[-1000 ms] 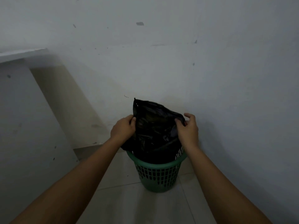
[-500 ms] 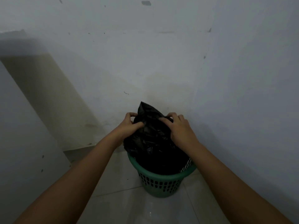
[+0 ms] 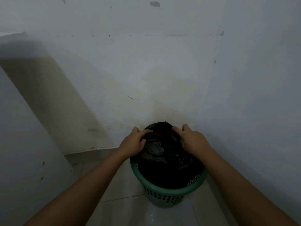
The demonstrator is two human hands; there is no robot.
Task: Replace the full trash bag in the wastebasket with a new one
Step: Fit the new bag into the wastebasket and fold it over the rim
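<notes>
- Black trash bag sits inside the green wastebasket, its top bunched above the rim.
- Left hand: fingers curled, pinching plastic at the basket's far-left side.
- Right hand: fingers curled over the far-right fold, gripping it.
- Advice: gather both folds toward the basket's centre, twist the neck closed, then lift straight up so the mesh doesn't snag.
</notes>
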